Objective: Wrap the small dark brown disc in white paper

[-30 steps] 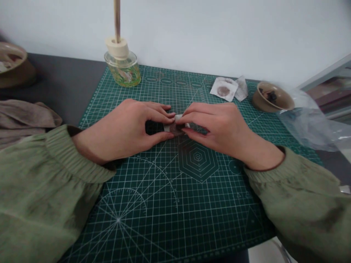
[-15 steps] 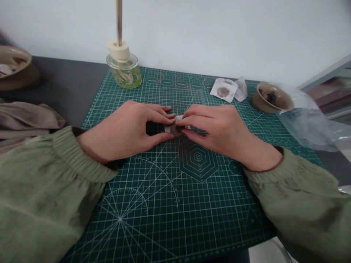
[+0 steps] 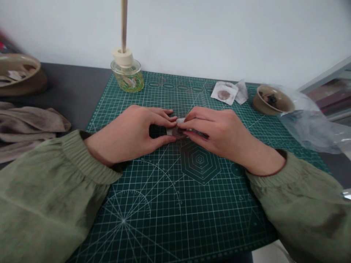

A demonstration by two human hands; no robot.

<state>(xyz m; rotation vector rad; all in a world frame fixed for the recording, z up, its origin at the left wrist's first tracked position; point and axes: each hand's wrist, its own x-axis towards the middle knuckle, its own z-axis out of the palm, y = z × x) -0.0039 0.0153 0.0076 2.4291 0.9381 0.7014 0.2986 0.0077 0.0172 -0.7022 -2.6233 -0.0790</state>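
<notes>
My left hand [image 3: 131, 128] and my right hand [image 3: 222, 126] meet around a small white sachet [image 3: 178, 133], stained brown, which sits over the middle of the green cutting mat [image 3: 153, 233], somewhat nearer its far edge than its near one. My left hand grasps the sachet's left part, thumb on the near side and fingertips on the far side. My right hand pinches its right part between thumb and bunched fingers, which hide much of it.

By the mat's far-left corner stands a glass reed diffuser [image 3: 128, 78]. Along the far edge, towards the right, lies a flat square sachet with a round brown patch [image 3: 224, 94], and a crumpled pale sachet [image 3: 241, 93] is just beside it. Near the far-right corner is a brown bowl [image 3: 260, 104] with dark bits inside, and a clear plastic bag [image 3: 307, 129] spreads over the mat's right edge. Beyond the left edge, on the dark desk [image 3: 76, 80], are a crumpled taupe cloth [image 3: 33, 124] and, farther back, another brown bowl [image 3: 33, 84] holding pale pieces.
</notes>
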